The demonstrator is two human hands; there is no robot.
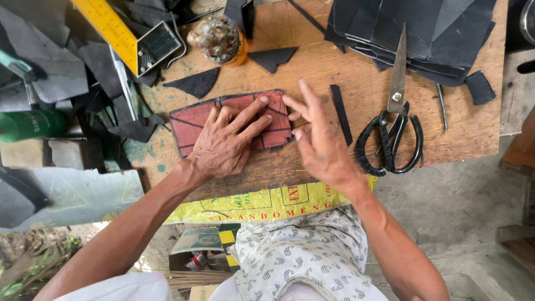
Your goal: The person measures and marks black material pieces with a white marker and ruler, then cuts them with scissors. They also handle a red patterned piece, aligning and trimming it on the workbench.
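Observation:
A flat reddish-brown piece (192,120) marked with dark lines and edged in black lies on the wooden worktable (356,83). My left hand (225,142) presses flat on it, fingers spread toward its right end. My right hand (317,139) hovers at the piece's right edge, fingers apart, fingertips touching or just above that edge, holding nothing. A narrow black strip (340,114) lies just right of my right hand.
Large black-handled scissors (393,120) lie to the right. A stack of black sheets (412,33) fills the back right. Black triangular scraps (196,83), a round jar (218,38), a yellow ruler (108,28) and dark offcuts sit at the back left. A green bottle (28,124) lies far left.

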